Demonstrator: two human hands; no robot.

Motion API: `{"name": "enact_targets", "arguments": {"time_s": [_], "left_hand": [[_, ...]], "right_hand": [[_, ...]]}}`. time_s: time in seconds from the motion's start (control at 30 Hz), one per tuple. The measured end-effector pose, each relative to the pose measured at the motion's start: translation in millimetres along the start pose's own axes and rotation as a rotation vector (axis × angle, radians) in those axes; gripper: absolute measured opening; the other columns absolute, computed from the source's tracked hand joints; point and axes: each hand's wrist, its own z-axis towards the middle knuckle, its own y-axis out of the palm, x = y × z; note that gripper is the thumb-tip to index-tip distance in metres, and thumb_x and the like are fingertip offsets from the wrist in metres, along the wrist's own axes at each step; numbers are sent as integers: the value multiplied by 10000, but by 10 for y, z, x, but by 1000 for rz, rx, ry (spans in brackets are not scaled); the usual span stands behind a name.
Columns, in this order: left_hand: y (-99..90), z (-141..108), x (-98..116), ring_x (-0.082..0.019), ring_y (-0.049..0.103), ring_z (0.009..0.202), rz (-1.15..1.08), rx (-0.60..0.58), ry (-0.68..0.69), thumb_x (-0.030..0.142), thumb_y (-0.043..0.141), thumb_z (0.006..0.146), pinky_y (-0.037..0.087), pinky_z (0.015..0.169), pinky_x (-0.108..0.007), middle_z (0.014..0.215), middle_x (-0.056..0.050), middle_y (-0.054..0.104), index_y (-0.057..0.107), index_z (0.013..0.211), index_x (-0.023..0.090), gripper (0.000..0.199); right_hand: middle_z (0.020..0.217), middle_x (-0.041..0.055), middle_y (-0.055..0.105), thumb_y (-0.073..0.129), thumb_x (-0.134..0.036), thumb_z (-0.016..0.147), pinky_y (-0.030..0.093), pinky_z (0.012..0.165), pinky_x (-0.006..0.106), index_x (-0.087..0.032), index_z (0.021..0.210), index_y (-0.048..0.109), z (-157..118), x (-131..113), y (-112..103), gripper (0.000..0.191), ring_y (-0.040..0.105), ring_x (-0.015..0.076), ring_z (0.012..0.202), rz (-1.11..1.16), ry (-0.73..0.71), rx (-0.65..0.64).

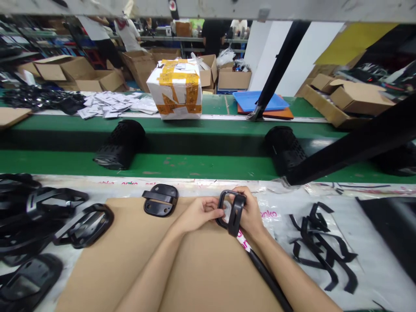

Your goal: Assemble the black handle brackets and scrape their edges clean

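Above the cardboard sheet (201,268), my right hand (251,212) is closed around the right side of a black bracket with a rounded base plate and a raised strap (236,214). My left hand (203,212) has its fingers curled and its thumb at the bracket's left rim, pinching there. A small whitish round spot shows inside the bracket; what it is I cannot tell. Below the bracket, a black rod (264,271) with a white and pink printed end runs toward me under my right forearm. A similar black bracket (160,200) lies on the cardboard left of my hands.
Several more black brackets (42,216) are heaped at left. Loose bent black straps (321,247) lie at right on plastic sheeting. Beyond runs a green conveyor (195,162) with black perforated cylinders (121,143). A black post (351,138) slants across the right side. People stand far behind.
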Motion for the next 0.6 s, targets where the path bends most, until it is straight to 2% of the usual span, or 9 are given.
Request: {"name": "enact_targets", "arguments": {"time_s": [0.13, 0.3, 0.37, 0.47, 0.6], "left_hand": [[35, 2, 25, -169, 675, 808, -57, -6, 43, 436, 793, 839, 521, 790, -283, 877, -60, 716, 689, 989, 136, 351], [40, 25, 32, -164, 667, 748, -55, 58, 28, 431, 804, 830, 510, 720, -256, 835, -55, 714, 695, 1011, 133, 366], [30, 22, 38, -172, 675, 776, -51, 45, 27, 422, 806, 832, 513, 746, -262, 860, -60, 723, 702, 1037, 140, 364], [4, 6, 56, -183, 685, 845, -84, -1, 30, 440, 787, 848, 512, 819, -278, 968, -81, 738, 721, 1095, 150, 387], [-11, 11, 59, -174, 673, 767, -113, 87, 23, 509, 763, 850, 501, 751, -264, 884, -76, 739, 747, 1054, 135, 426]], "right_hand": [[750, -35, 644, 599, -293, 953, 443, 579, 248, -231, 998, 593, -6, 4, 3, 76, 595, 159, 619, 4, 5, -5], [816, -17, 680, 568, -236, 949, 458, 623, 255, -229, 1015, 597, 3, -3, -9, 72, 632, 170, 692, -2, -12, -3], [829, -13, 683, 577, -222, 938, 463, 639, 260, -228, 1015, 596, 0, -11, -14, 79, 639, 173, 709, -5, -36, -14], [825, -5, 684, 574, -234, 941, 470, 640, 268, -227, 994, 591, -23, -40, 2, 56, 642, 175, 706, 3, -87, -69], [849, 5, 693, 558, -234, 937, 479, 667, 276, -227, 993, 604, -49, -73, 46, 73, 649, 175, 725, 15, -158, -157]]}}
